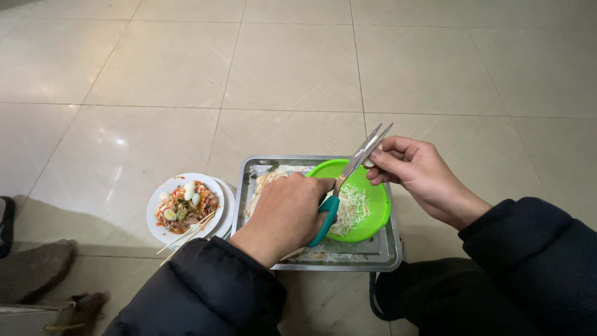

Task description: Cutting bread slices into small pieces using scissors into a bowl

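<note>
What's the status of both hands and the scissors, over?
Left hand grips the teal-handled scissors, blades nearly closed. Right hand pinches at the blade tips. Both above green strainer of shreds in metal tray. Nothing blocking.

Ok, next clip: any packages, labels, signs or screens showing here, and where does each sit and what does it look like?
None in view: no package, label, sign or screen.
What is there: a metal tray on the tiled floor, holding a green strainer basket of shredded food.
The left hand holds teal-handled scissors; the right hand is at the blades.
A white plate of mixed salad with skewers stands left of the tray.
</note>
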